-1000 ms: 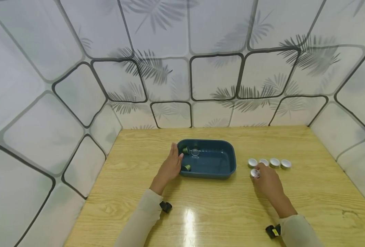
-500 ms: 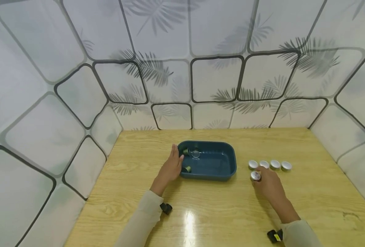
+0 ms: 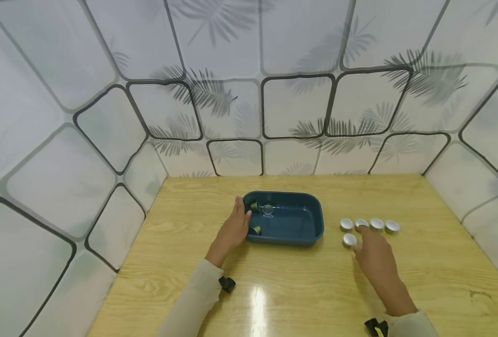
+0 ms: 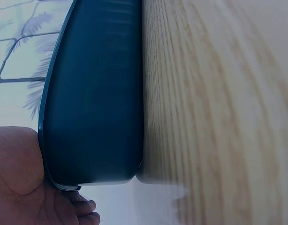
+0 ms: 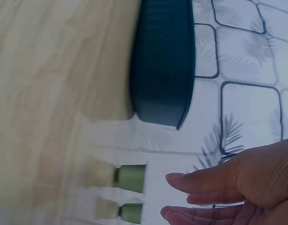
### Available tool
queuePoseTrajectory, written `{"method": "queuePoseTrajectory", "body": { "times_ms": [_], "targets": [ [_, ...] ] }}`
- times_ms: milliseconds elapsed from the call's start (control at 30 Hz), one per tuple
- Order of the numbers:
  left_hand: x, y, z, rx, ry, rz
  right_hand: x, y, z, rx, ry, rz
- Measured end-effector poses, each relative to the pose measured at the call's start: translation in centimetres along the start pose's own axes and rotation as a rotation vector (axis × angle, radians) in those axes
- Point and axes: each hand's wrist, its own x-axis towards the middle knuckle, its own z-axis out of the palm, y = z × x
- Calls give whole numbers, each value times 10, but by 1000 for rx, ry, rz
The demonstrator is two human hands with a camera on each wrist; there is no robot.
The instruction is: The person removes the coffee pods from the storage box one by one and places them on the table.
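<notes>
My left hand [image 3: 233, 228] lies with straight fingers along the left end of a dark blue rectangular tray [image 3: 284, 241], thumb at the rim. Inside the tray two green coffee capsules [image 3: 255, 230] lie on their sides, near a pale round outline. To the tray's right, several capsules [image 3: 376, 224] stand lid up in a row. Another capsule [image 3: 349, 240] stands in front of the row's left end. Just right of that one is my right hand [image 3: 377, 260], its fingertips overlapping the row. In the right wrist view, its thumb and fingers are apart, off the green capsules [image 5: 132, 178].
The light wood table [image 3: 299, 290] runs back to a wall covering [image 3: 295, 107] with dark outlines and leaf prints, which also encloses both sides. A black wrist camera [image 3: 227, 284] sits at the left sleeve, another [image 3: 376, 327] at the right.
The right hand has let go of the front capsule and drawn slightly right, leaving it standing on the table. The left hand and tray stay in place.
</notes>
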Motion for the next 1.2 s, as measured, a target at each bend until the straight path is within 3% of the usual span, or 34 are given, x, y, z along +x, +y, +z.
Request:
{"method": "queuePoseTrajectory", "body": {
  "times_ms": [300,633,933,1200],
  "targets": [
    [2,0,-1,-6,-11,6,0,-33,-10,-3,28,-49],
    [3,-3,1,-1,7,6,13,-59,4,12,149,-197],
    [2,-3,2,19,21,1,28,-69,20,-2,69,-267],
    [2,-3,2,11,19,5,45,-80,31,40,-66,-203]
  ]
}}
